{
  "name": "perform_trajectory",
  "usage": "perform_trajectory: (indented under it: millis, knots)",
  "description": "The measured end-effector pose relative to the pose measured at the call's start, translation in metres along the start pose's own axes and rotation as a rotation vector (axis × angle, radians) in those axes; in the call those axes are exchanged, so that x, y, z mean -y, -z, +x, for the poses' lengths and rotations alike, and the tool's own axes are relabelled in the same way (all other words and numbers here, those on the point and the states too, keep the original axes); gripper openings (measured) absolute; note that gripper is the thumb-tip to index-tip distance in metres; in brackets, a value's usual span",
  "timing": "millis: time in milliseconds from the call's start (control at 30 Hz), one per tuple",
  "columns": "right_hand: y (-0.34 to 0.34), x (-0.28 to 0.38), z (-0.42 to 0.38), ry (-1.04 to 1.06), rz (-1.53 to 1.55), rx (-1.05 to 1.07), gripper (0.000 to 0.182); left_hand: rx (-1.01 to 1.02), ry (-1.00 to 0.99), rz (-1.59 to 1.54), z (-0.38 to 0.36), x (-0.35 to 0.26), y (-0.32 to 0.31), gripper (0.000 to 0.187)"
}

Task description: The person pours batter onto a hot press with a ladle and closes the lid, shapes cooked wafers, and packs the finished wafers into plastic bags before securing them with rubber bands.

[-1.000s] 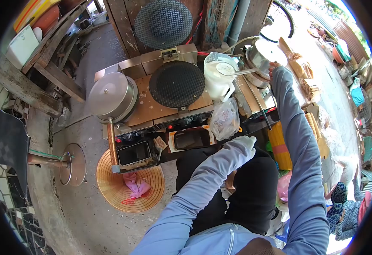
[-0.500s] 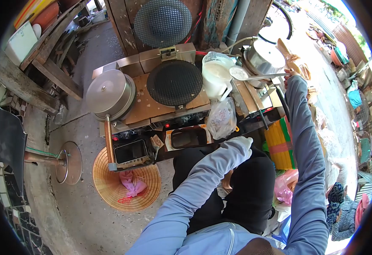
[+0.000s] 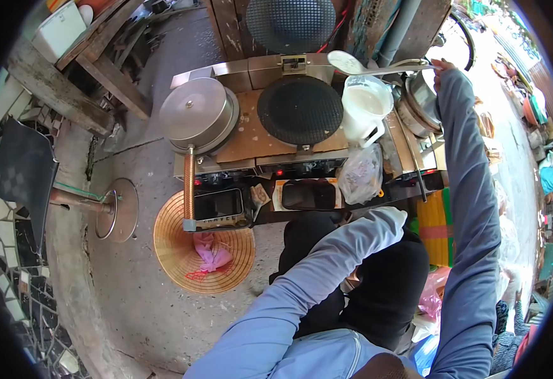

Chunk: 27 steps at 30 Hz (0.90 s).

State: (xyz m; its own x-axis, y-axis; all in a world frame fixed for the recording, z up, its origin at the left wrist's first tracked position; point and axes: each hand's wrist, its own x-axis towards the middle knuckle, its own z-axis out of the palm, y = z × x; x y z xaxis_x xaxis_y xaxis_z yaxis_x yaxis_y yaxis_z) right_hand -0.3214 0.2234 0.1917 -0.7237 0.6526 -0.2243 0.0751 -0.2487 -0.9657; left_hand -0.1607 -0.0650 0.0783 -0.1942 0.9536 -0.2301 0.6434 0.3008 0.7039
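Nearest, the person sits with black-trousered legs [image 3: 387, 284] apart, in a pale blue jacket. The left hand [image 3: 395, 219] rests by the knee at the end of its long sleeve; its fingers are hidden, so I cannot tell how far open it is or whether it has hold of anything. On the floor to the left lies a straw hat [image 3: 172, 256] with a pink bag [image 3: 213, 258] inside. To the right of the legs is a striped yellow bag [image 3: 437, 230].

Just beyond the knees, along the front edge of the counter [image 3: 241, 144], are a dark tin [image 3: 222, 222] with lettering on its side, a tray [image 3: 278, 197] with a pale rim, and a clear plastic bag [image 3: 360, 174].

On the counter, from left to right, are a lidded pan [image 3: 194, 114] whose copper-coloured handle points toward the person, a round black griddle plate [image 3: 300, 110], a white pitcher [image 3: 355, 123] with pale liquid in it, and a metal pot [image 3: 423, 98].

The right hand [image 3: 442, 67], at the end of an outstretched arm, is closed around the handle end of a ladle [image 3: 347, 62]. The ladle reaches leftward, its whitish bowl just past the pitcher's far rim; its height there is unclear. Behind the griddle plate stands a round gridded plate [image 3: 291, 24], with a grey pipe [image 3: 404, 28] farther right.
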Motion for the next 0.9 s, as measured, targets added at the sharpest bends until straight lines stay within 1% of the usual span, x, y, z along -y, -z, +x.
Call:
perform_trajectory:
  millis: [100,167,200,267,333,367,500,600,633,700,733,767,867,900]
  knots:
    - [-0.056,-0.019,-0.017,-0.01,-0.022,-0.013,0.03,-0.01,0.021,0.001,0.003,0.004,-0.001,0.031]
    - [-0.088,-0.028,-0.042,0.001,-0.088,-0.06,0.031,-0.019,0.041,0.016,0.01,0.009,-0.008,0.031]
    - [-0.107,-0.028,-0.064,0.003,-0.168,-0.126,0.028,-0.008,0.053,0.015,0.011,0.01,-0.007,0.031]
    - [-0.121,-0.039,-0.092,0.148,-0.155,-0.082,0.026,0.014,0.077,0.011,0.01,0.01,-0.004,0.031]
    - [-0.137,-0.046,-0.114,0.223,-0.221,-0.091,0.024,0.017,0.089,-0.002,0.008,0.009,-0.002,0.032]
    - [-0.141,-0.049,-0.121,0.261,-0.254,-0.097,0.023,0.018,0.085,-0.008,0.007,0.009,-0.002,0.032]
    - [-0.144,-0.049,-0.129,0.262,-0.285,-0.054,0.024,0.01,0.071,-0.009,0.006,0.009,-0.001,0.032]
    - [-0.144,-0.046,-0.141,0.285,-0.313,-0.112,0.024,0.032,0.078,-0.032,0.002,0.006,0.005,0.032]
    - [-0.142,-0.044,-0.135,0.229,-0.299,-0.112,0.024,0.005,0.077,-0.026,0.002,0.006,0.004,0.03]
    - [-0.141,-0.044,-0.133,0.252,-0.282,-0.162,0.023,-0.049,0.08,-0.015,0.0,0.004,0.001,0.027]
    - [-0.139,-0.044,-0.131,0.263,-0.273,-0.188,0.023,-0.045,0.076,-0.012,0.0,0.004,0.002,0.027]
    - [-0.13,-0.045,-0.124,0.242,-0.352,-0.135,0.026,-0.039,0.072,-0.01,0.0,0.003,0.002,0.027]
    - [-0.123,-0.051,-0.119,0.388,-0.263,-0.099,0.03,-0.048,0.07,0.0,0.002,0.002,-0.001,0.027]
    - [-0.125,-0.053,-0.121,0.427,-0.31,-0.121,0.03,-0.056,0.071,0.004,0.002,0.001,-0.001,0.027]
